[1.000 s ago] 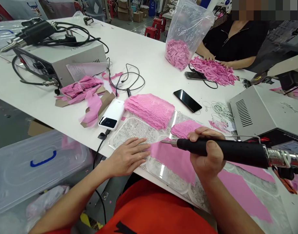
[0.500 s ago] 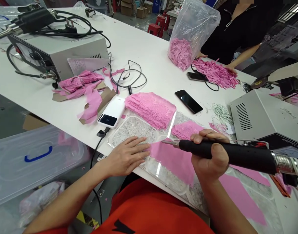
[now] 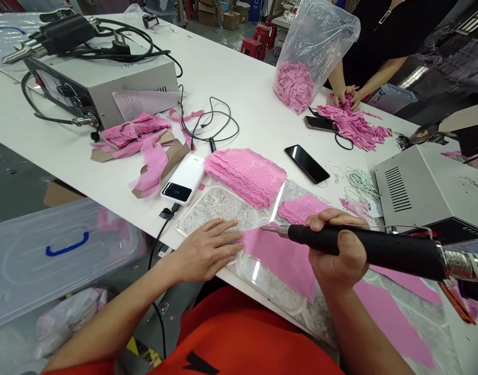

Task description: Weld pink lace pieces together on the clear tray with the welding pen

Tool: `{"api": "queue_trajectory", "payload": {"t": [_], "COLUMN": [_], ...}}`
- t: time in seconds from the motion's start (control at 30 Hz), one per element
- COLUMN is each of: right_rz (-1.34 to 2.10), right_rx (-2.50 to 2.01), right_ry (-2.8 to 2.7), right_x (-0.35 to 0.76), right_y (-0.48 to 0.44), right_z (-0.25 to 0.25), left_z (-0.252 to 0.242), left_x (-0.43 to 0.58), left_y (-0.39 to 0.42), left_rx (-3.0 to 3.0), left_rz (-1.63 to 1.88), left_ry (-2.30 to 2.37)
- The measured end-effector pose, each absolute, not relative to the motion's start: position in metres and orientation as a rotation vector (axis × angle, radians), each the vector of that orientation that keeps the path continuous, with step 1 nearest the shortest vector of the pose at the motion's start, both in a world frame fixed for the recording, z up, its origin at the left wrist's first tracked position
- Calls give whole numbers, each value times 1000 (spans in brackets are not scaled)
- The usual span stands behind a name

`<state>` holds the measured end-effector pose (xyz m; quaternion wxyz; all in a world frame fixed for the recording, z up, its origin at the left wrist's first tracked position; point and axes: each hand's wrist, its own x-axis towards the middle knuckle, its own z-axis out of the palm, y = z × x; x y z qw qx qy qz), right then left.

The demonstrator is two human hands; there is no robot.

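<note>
My left hand (image 3: 209,250) lies flat, fingers stretched, on a clear patterned sheet (image 3: 223,205) at the table's front edge. Its fingertips touch the left edge of a pink fabric piece (image 3: 289,260). Wrapped round the black grip of an ultrasonic cutter (image 3: 391,251) is my right hand (image 3: 338,250). The cutter's metal tip points left and meets the upper left edge of that fabric, close to my left fingertips. Behind it sit a large stack of pink lace-like fabric (image 3: 246,174) and a smaller pink stack (image 3: 301,208).
A white power bank (image 3: 184,179) and a phone (image 3: 307,164) lie behind the sheet. Grey control boxes (image 3: 438,182) flank the work, one with another handpiece (image 3: 66,34) on top. Across the table, a co-worker's hands (image 3: 346,96) are in pink strips (image 3: 356,125) beside a plastic bag (image 3: 317,47).
The view has shifted slightly, while my hands and the cutter keep almost the same position on the fabric. The co-worker's hands have come together over the pink strips.
</note>
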<state>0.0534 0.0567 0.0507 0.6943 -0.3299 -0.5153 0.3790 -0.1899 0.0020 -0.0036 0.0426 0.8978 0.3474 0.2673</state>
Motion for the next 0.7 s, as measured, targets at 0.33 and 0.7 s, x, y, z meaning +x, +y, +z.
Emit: {"api": "queue_trajectory", "payload": {"t": [0.33,0.7], "right_rz": [880,960], "right_rx": [-704,-657], "right_ry": [-1154,-1173], "right_x": [42,36], "right_y": [52,51], "right_z": [51,53], "left_z": [-3,-4], "left_x": [-193,-193], "left_y": [-1,-1], "left_rx": [2741,2742], "left_rz": [920,972], "left_ry": [1013,991]}}
